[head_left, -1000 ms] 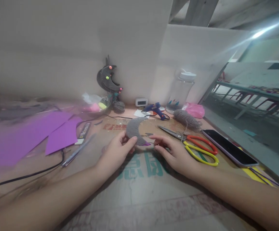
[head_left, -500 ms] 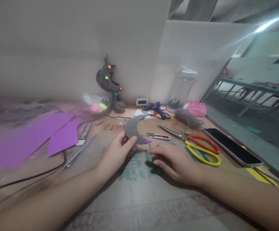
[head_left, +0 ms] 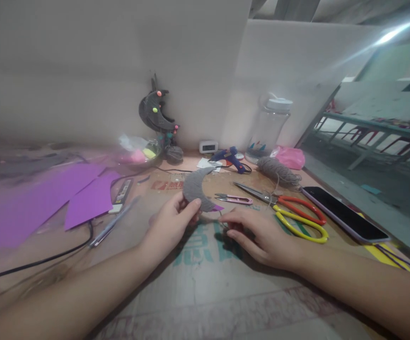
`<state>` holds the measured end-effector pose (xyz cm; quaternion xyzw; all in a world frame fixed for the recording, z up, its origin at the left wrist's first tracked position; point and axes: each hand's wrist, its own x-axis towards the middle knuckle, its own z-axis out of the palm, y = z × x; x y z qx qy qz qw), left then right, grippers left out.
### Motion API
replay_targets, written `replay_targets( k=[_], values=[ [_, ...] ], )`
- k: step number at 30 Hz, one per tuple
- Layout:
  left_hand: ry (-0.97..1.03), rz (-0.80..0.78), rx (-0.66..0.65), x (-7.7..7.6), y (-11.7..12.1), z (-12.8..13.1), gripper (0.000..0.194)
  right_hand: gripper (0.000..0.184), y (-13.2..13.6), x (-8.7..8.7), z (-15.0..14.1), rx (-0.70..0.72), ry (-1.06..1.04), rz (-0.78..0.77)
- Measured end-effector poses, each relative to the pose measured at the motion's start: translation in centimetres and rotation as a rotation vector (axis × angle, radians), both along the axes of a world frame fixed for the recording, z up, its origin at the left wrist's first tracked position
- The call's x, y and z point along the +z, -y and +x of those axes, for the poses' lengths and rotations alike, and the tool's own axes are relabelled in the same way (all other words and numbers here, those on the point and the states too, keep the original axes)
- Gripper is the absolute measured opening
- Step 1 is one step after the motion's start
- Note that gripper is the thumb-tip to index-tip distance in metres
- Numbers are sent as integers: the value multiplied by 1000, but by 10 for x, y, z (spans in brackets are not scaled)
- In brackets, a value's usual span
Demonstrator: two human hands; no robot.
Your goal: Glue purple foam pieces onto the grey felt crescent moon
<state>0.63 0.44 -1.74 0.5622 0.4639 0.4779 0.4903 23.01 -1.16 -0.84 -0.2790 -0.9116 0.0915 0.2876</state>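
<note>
My left hand (head_left: 178, 212) pinches a crescent moon (head_left: 196, 189) by its lower left side, thumb on top. Grey yarn wraps most of the crescent, and a purple tip (head_left: 218, 208) shows bare at its lower right end. From near that tip a short grey yarn strand (head_left: 221, 216) runs to my right hand (head_left: 252, 232), whose fingers are curled round it. Just beyond the hands lie small pink thread snips (head_left: 235, 199) and large scissors (head_left: 279, 203) with one red and one yellow handle.
Behind are a glue gun (head_left: 230, 158), a small white clock (head_left: 208, 147), a clear bottle (head_left: 269, 127) and a grey yarn skein (head_left: 278, 171). A phone (head_left: 344, 213) lies at right. Purple sheets (head_left: 89, 200), a pen (head_left: 111, 226) and a cutter (head_left: 121, 196) lie left. A decorated crescent (head_left: 155, 111) stands against the wall.
The camera view has shifted slightly. My right hand has moved a touch to the right, the strand still at its fingers; my left hand keeps the crescent in nearly the same place.
</note>
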Motion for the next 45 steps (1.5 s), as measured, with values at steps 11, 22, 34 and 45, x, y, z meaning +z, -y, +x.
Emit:
replay_targets(
  k=[11, 22, 34, 45],
  values=[
    [-5, 42, -37, -1, 0, 0, 20, 21, -4, 6, 4, -116, 1, 36],
    [48, 52, -31, -7, -6, 2, 20, 16, -28, 22, 15, -476, -195, 34],
    [105, 30, -8, -3, -3, 2, 21, 45, -167, 20, 23, -729, -111, -287],
    [82, 27, -3, -5, -5, 2, 21, 26, -173, 24, 14, -859, -202, -295]
  ],
)
